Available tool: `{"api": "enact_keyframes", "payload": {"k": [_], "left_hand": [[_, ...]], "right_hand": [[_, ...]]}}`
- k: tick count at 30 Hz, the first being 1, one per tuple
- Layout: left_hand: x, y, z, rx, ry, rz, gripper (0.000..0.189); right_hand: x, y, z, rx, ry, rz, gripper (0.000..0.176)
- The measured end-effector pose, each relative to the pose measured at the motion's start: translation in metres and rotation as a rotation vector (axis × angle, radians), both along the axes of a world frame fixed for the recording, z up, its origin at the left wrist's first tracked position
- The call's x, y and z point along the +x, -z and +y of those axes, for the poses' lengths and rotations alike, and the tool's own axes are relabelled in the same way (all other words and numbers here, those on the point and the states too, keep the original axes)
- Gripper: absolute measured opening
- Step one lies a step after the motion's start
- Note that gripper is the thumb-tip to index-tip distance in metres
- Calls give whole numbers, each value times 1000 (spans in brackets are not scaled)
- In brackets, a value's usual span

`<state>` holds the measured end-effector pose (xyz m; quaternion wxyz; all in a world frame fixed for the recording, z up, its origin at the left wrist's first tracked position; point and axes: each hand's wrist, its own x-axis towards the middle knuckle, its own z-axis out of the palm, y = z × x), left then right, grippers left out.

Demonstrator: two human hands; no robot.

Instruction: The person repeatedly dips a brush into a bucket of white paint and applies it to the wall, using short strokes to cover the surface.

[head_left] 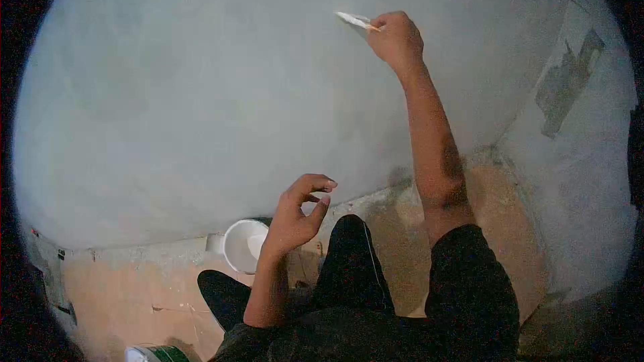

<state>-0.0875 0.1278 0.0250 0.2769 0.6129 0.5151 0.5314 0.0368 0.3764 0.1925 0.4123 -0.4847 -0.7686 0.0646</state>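
Note:
My right hand [397, 41] is raised high on the grey-white wall [201, 94], fingers closed round the handle of a putty knife [353, 20]. White paste coats its blade, which points up and left close to the wall, and a bit of orange shows by my fingers. Lower down, my left hand [300, 213] hangs in front of my body, empty, with fingers loosely curled and thumb apart from them. Just left of that wrist, a white bucket [228, 249] stands on the floor against the wall, with white material inside; my forearm overlaps its right side.
Another container [157, 354] with a green label is cut off at the bottom left. A side wall [583, 181] with a dark grey patch [570, 84] meets the main wall at right. My bent knees rise over the orange-brown floor [121, 288]. A thin stick lies at left.

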Motion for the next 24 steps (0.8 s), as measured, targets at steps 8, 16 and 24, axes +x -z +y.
{"api": "enact_keyframes", "payload": {"k": [8, 16, 24], "left_hand": [[-5, 12, 8, -9, 5, 10, 27], [-3, 14, 12, -20, -7, -7, 26], [-5, 4, -1, -116, -1, -23, 24]], "right_hand": [[-37, 173, 18, 42, -16, 1, 28], [-37, 299, -3, -193, -51, -167, 34], [-36, 228, 25, -102, -55, -226, 17]]}}
